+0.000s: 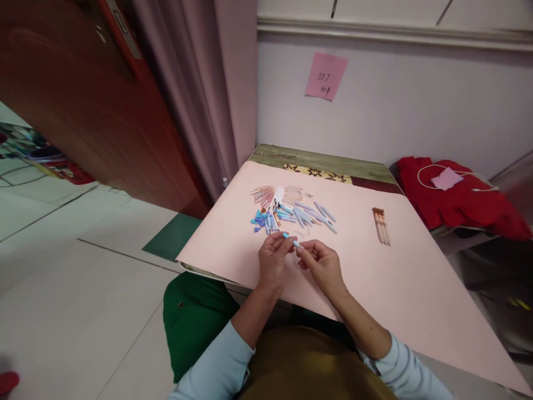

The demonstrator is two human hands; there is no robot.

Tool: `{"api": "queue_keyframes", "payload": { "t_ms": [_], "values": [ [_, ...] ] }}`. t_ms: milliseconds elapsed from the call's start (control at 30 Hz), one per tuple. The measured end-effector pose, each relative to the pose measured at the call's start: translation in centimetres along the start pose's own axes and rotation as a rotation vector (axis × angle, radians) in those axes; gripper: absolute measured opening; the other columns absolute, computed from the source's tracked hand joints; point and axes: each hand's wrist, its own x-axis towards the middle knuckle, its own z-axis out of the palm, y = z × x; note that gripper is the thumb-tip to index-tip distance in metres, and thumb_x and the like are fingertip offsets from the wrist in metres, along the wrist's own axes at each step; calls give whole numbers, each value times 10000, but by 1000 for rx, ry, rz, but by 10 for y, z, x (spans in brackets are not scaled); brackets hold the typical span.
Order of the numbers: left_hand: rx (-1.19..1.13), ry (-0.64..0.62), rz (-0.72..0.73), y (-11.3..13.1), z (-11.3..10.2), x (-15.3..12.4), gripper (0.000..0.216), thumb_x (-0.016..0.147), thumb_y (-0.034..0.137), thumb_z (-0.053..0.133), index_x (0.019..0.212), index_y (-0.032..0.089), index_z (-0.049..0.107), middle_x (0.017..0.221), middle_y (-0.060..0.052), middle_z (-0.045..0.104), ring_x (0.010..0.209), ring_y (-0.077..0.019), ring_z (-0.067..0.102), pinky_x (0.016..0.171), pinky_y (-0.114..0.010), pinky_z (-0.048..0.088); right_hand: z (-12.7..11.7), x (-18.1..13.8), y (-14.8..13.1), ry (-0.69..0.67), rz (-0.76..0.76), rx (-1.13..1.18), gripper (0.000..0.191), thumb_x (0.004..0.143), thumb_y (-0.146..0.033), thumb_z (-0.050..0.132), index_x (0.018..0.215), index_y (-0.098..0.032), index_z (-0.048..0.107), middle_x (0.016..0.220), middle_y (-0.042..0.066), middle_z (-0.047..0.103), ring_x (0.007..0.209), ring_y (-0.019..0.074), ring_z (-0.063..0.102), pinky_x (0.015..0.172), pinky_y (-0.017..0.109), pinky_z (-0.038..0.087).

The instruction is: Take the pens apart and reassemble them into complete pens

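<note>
My left hand (pixel 272 261) pinches a small bright-blue pen part (pixel 285 235) between thumb and fingertips, above the near part of the table. Close beside it, my right hand (pixel 325 265) grips a short light-blue and white pen part (pixel 296 243). The two pieces nearly meet; whether they touch I cannot tell. Just beyond my hands lie blue pen pieces (pixel 272 219) and small blue caps (pixel 259 220). Pale blue-grey pen barrels (pixel 306 214) are spread to their right. Behind them, pinkish clear barrels (pixel 264 195) and white sticks (pixel 278 195) fan out.
Several finished-looking pens with brown tops (pixel 381 226) lie together at the right on the pink-covered table (pixel 375 294). Red cloth (pixel 462 194) with a white cable is beyond the right edge. A wall with a pink note (pixel 326 76) stands behind; a curtain (pixel 200 83) hangs left.
</note>
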Motion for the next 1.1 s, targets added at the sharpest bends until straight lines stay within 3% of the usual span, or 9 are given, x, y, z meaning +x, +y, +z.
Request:
{"api": "queue_keyframes", "payload": {
  "t_ms": [100, 167, 267, 367, 533, 800, 933, 1000, 1100],
  "values": [
    [-96, -58, -95, 2, -1, 4, 340, 630, 237, 830, 895, 141, 640, 830, -43, 723, 668, -110, 642, 664, -240, 509, -11, 4, 1, -23, 3, -32, 357, 755, -536, 706, 834, -189, 665, 706, 29, 660, 540, 131, 565, 526, 265, 475],
    [-229, -26, -162, 8, -8, 13, 271, 672, 237, 807, 868, 146, 644, 834, -25, 712, 637, -84, 626, 623, -209, 508, -23, 10, 1, -1, -19, -105, 340, 772, -519, 691, 838, -186, 680, 678, 24, 650, 536, 134, 557, 526, 265, 458],
    [-444, 55, -189, 18, -21, 29, 135, 782, 244, 729, 839, 155, 644, 762, 8, 674, 620, -52, 601, 595, -163, 501, -45, 24, 2, 152, -130, -331, 285, 810, -469, 650, 859, -194, 706, 656, 16, 638, 563, 147, 545, 568, 278, 442],
    [-539, -14, -209, 21, -30, 40, 81, 859, 228, 650, 827, 154, 642, 797, -7, 669, 609, -40, 572, 545, -141, 478, -58, 41, 6, 201, -261, -631, 189, 826, -372, 619, 832, -216, 726, 775, 30, 677, 651, 161, 569, 645, 289, 443],
    [-560, -107, -248, 14, -32, 41, 72, 872, 220, 640, 845, 153, 646, 810, -18, 654, 607, -46, 556, 540, -152, 478, -42, 59, 11, 87, -316, -925, 142, 827, -272, 602, 849, -264, 742, 880, 12, 676, 766, 157, 598, 680, 269, 415],
    [-658, -108, -291, 19, -35, 41, 108, 909, 230, 590, 880, 138, 638, 777, -11, 643, 603, -63, 556, 541, -167, 481, -25, 69, 9, -7, -271, -1196, 129, 859, -263, 589, 870, -268, 717, 948, 4, 675, 807, 154, 594, 611, 260, 342],
    [-626, -116, -291, 16, -34, 42, 84, 877, 227, 637, 899, 147, 648, 769, -13, 642, 599, -63, 560, 547, -165, 483, -23, 72, 1, -58, -321, -1319, 131, 863, -245, 576, 853, -242, 707, 931, 38, 672, 792, 176, 585, 631, 279, 343],
    [-583, -122, -287, 14, -34, 41, 110, 844, 225, 678, 911, 139, 657, 777, -18, 647, 611, -64, 573, 556, -165, 491, -27, 71, -5, -27, -360, -1306, 150, 873, -233, 550, 861, -226, 699, 924, 50, 670, 795, 184, 586, 657, 288, 358],
    [-502, -147, -281, 10, -35, 40, 177, 779, 216, 745, 910, 123, 668, 786, -21, 656, 610, -66, 586, 548, -167, 500, -41, 67, -15, 143, -381, -1148, 165, 893, -261, 523, 902, -222, 683, 957, 45, 674, 836, 189, 593, 693, 289, 379]
  ]
}}
